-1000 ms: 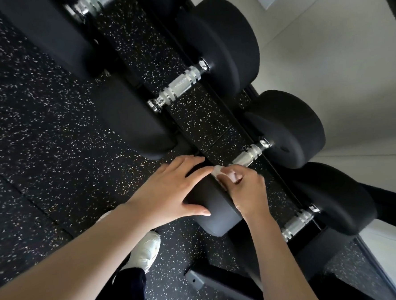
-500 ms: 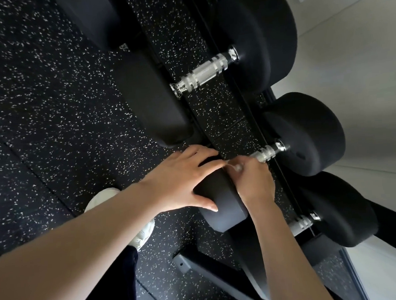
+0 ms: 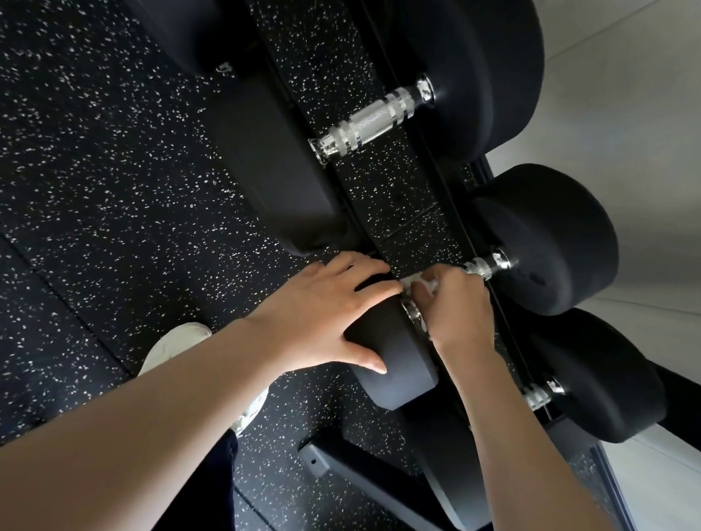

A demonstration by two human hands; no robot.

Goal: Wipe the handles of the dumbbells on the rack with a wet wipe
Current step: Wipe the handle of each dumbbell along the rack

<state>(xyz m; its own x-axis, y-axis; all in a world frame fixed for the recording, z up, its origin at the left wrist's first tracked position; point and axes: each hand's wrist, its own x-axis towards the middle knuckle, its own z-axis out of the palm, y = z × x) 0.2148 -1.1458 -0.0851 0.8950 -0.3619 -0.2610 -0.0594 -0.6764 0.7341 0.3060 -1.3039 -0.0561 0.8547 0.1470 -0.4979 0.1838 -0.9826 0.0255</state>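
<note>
As the right hand had crept a little farther along the handle than a second before, less chrome showed toward the far head, so this bar seemed mid-wipe, not finished. Its fingers curled round the bar with the wet wipe bunched under them. The left hand lay spread on the near head, steadying. On the rack three handles showed: this one, a bare handle and a part-hidden handle. One wipe, two hands.

On my feed the person's left hand and right hand lead back into bare forearms, uncovered down to the lower edge of the view. Beneath them I make out a dark, near-black trouser leg and a white shoe.
</note>
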